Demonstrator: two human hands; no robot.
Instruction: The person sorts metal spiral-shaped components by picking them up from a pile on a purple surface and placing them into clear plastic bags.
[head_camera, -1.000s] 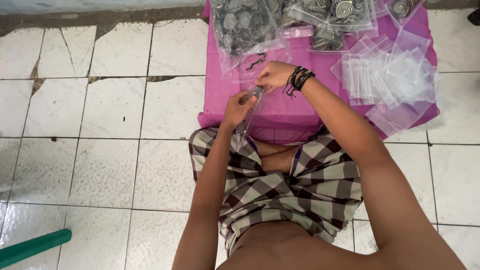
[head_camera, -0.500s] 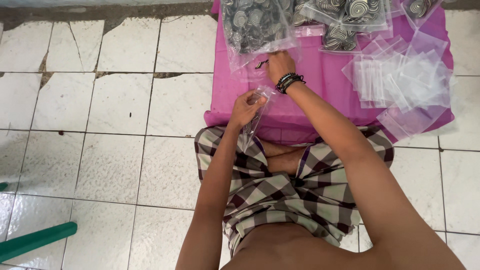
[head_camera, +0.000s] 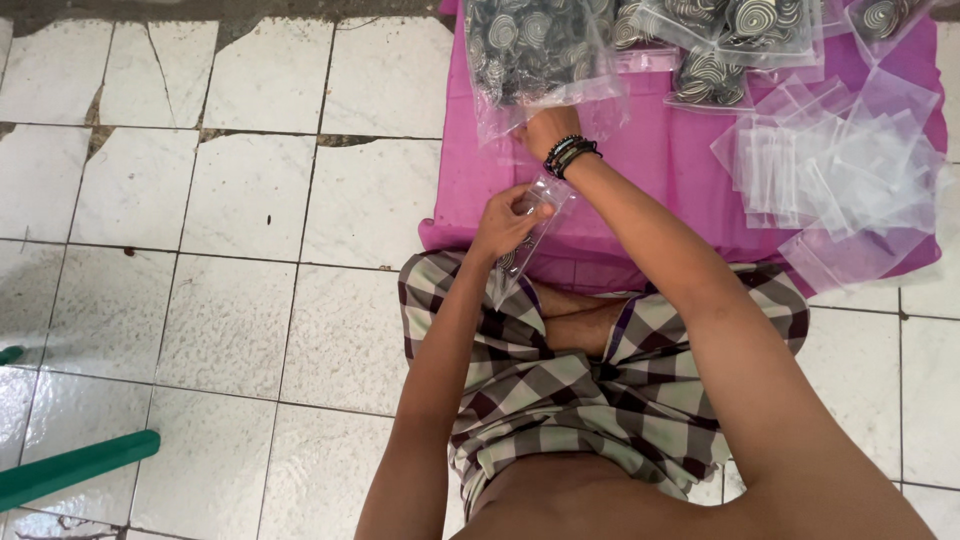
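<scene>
cracked white floor tiles, pink cloth (head_camera: 660, 215) spread. left hand (head_camera: 508, 222) fingers pinching small clear bag (head_camera: 522, 245) over the lap; right hand (head_camera: 548, 130), fingers hidden, reaches big bag (head_camera: 535, 60). loose pinch could spill pieces.

Big bag of coils (head_camera: 535, 50) on cloth (head_camera: 650, 190); empty bags (head_camera: 840, 175) to right; pole (head_camera: 70, 470) on floor (head_camera: 230, 320) left.
</scene>
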